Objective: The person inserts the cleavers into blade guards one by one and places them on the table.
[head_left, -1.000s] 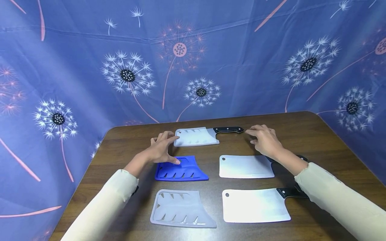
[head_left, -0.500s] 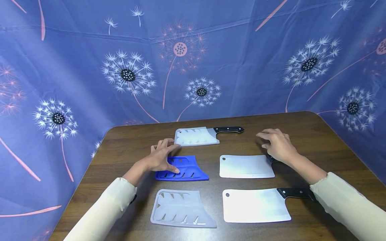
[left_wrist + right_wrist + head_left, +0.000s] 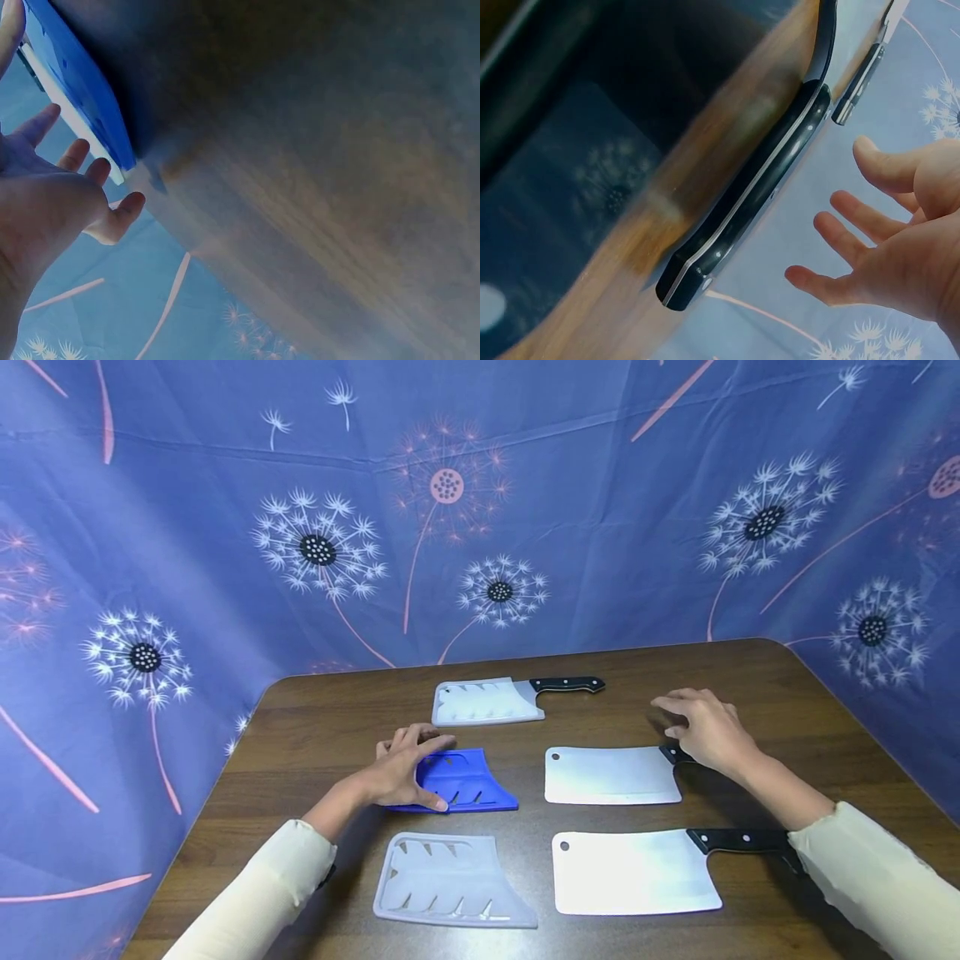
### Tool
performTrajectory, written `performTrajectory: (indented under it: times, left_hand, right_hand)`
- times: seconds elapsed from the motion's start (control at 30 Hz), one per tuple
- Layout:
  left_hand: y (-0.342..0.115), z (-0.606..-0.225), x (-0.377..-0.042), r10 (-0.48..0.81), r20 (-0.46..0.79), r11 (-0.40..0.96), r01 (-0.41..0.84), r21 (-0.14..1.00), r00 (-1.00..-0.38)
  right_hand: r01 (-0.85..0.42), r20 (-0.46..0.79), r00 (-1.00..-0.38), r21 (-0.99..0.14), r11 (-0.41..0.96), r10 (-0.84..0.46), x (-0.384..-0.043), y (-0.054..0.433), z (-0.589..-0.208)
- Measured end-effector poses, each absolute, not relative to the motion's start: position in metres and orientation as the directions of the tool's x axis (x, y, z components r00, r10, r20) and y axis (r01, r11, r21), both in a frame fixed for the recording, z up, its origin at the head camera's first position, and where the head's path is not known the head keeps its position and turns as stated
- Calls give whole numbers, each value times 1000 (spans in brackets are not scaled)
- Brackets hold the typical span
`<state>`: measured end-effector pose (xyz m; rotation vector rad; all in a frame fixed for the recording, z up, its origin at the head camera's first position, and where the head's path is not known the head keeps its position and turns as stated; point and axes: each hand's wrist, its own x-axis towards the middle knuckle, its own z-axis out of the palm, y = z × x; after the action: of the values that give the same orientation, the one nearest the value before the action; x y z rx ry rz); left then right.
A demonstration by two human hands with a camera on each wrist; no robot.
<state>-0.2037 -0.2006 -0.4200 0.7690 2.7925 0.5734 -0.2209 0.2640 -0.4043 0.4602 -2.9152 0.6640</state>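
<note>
My left hand (image 3: 397, 770) hovers over the left end of a blue cleaver sheath (image 3: 468, 777), thumb by its near edge and fingers by its far edge. In the left wrist view, the fingers are spread around the blue sheath (image 3: 90, 86); I cannot tell whether they touch it. My right hand (image 3: 708, 731) hangs above the black handle of the middle cleaver (image 3: 611, 775), partly hiding it. In the right wrist view, that handle (image 3: 754, 195) lies apart from the loosely bent fingers, which hold nothing.
At the back lies a cleaver in a whitish sheath (image 3: 483, 702), its black handle (image 3: 566, 684) pointing right. Nearer the front are an unfilled translucent sheath (image 3: 450, 881) and a bare cleaver (image 3: 633, 872). A patterned blue cloth (image 3: 585, 527) hangs behind the wooden table (image 3: 337, 710).
The left hand has moved from the white-sheathed cleaver's end towards me, over the blue sheath. My right hand has drawn back rightwards from the far handle to the middle cleaver's handle.
</note>
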Motion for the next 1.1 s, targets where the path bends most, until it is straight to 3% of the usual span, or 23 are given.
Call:
performTrajectory:
  times: [1.1]
  left_hand:
    - [-193,-431,-196,523,-128,809,444,385,-843]
  right_hand:
    - [-255,-8,-962,-336,907,-274,-205,289,-417]
